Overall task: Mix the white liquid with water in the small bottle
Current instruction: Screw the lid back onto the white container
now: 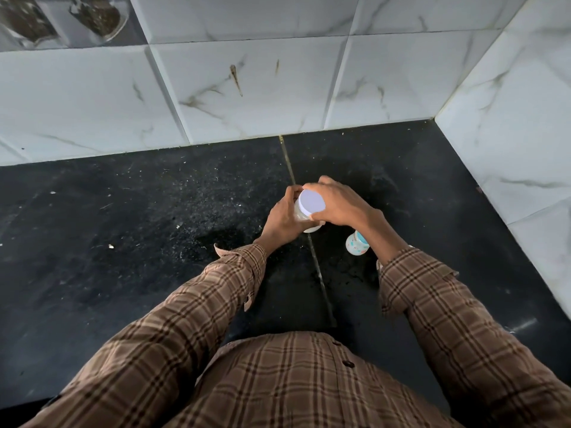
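A clear jar (301, 215) holding white liquid stands on the black counter (123, 227), capped with a pale lilac lid (312, 203). My left hand (282, 219) wraps around the jar's body from the left. My right hand (335, 202) grips the lid's rim from the right and far side. A small bottle (355, 244), white with coloured specks and a light blue neck, stands just right of the jar, partly hidden under my right wrist.
White marble-look tiled walls (247, 88) close the counter at the back and on the right, forming a corner. A grout seam (318, 267) runs down the counter under the jar. Two glass containers with dark contents (99, 17) sit at the top left.
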